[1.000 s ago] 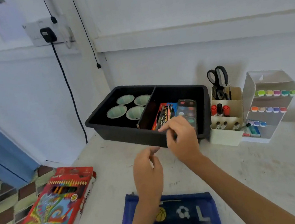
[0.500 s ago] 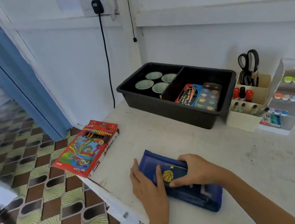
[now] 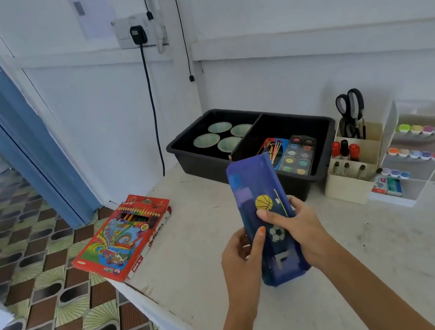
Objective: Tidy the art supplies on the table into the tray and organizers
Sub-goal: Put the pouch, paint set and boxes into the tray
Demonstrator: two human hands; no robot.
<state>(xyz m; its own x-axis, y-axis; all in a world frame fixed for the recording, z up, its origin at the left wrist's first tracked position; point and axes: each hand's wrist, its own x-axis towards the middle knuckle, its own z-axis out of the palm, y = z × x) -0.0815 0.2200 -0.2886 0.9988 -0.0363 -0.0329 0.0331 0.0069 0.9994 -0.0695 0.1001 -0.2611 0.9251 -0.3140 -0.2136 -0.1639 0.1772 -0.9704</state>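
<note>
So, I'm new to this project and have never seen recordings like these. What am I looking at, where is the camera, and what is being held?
There is no machine here: a person is tidying with bare hands. Every picture comes from one wide-angle camera worn on the head, looking forward and down. The left hand and right hand both have a grip on a blue pencil case, held up above the white table. On the table are a box of coloured pencils and a black tray holding four cups and a paint set. Right of it are a beige organizer with scissors and a white marker rack.
</note>
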